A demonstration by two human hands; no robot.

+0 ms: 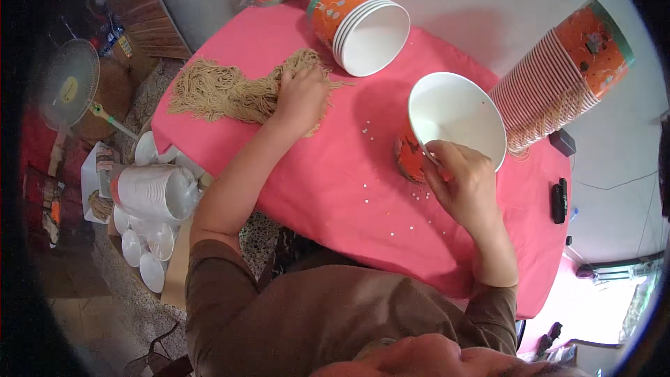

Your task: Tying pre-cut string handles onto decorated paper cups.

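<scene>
Along the pink surface's [328, 199] far left edge lies a heap of tangled, tan, noodle-like strands [216, 91], its right end under the left hand [303, 98], fingers bent, whether closed on any I cannot tell, forearm slanting outward. Farther right, the right hand [462, 180], knuckles up, pinches the near rim of a round, smooth white-lined paper bucket [464, 119]; nested buckets [544, 80] form a ribbed stack by the right edge.

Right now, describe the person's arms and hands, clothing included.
The left hand and right hand are bare, without gloves, and no watch or bracelet shows at either wrist. The forearms are uncovered. Loose brown sleeves end near the elbows, matching the brown shirt.
</scene>
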